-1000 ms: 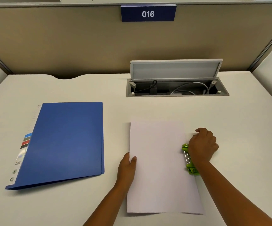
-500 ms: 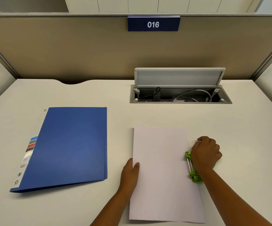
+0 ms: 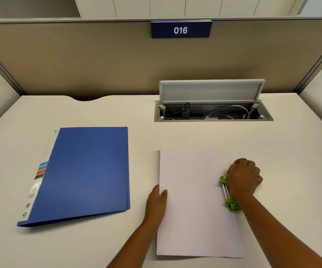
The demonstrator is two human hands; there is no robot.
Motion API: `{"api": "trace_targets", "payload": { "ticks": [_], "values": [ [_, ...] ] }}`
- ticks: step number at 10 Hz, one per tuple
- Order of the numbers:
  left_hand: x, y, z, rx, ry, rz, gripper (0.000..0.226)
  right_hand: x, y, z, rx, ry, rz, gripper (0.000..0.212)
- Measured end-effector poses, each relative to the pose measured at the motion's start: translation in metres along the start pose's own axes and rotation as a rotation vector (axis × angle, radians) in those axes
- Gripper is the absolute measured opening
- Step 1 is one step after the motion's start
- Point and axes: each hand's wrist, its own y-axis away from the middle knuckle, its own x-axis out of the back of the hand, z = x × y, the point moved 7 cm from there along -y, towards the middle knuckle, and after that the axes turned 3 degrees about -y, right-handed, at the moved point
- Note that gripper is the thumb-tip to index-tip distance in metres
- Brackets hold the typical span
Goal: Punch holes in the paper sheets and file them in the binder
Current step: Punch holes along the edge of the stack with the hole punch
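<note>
Green punch (image 3: pixel 230 196) under curled right hand (image 3: pixel 244 177); left hand (image 3: pixel 156 203) flat on paper (image 3: pixel 195 202)

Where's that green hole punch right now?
The green hole punch sits at the paper sheet's right edge, under the right hand, right of centre.

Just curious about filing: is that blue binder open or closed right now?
Closed: the blue binder lies flat on the desk, cover down.
</note>
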Motion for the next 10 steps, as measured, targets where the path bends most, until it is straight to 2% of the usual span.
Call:
{"api": "trace_targets", "payload": {
  "ticks": [3, 5, 6, 7, 8, 9, 10],
  "values": [
    [-0.001, 0.001, 0.0, -0.003, -0.018, -0.009, 0.051, 0.001, 0.0, -0.002, -0.005, 0.03, -0.048, 0.017],
    [0.001, 0.0, 0.001, -0.01, -0.025, -0.005, 0.051, -0.003, -0.006, -0.003, -0.136, -0.033, -0.264, 0.025],
    [0.001, 0.0, -0.001, -0.014, -0.032, 0.0, 0.051, 0.002, -0.007, -0.002, -0.227, -0.207, -0.323, 0.027],
    [-0.001, -0.002, -0.001, -0.027, -0.034, 0.005, 0.05, 0.022, -0.005, 0.007, -0.276, -0.426, -0.265, 0.028],
    [-0.002, -0.002, -0.001, -0.03, -0.04, 0.007, 0.05, 0.04, 0.008, 0.022, -0.267, -0.514, -0.282, 0.026],
    [-0.002, -0.002, -0.001, -0.031, -0.035, 0.007, 0.05, 0.041, 0.032, 0.038, -0.27, -0.437, -0.402, 0.03],
    [-0.002, -0.001, 0.0, -0.039, -0.035, 0.009, 0.05, 0.038, 0.056, 0.046, -0.148, -0.244, -0.464, 0.054]
  ]
}}
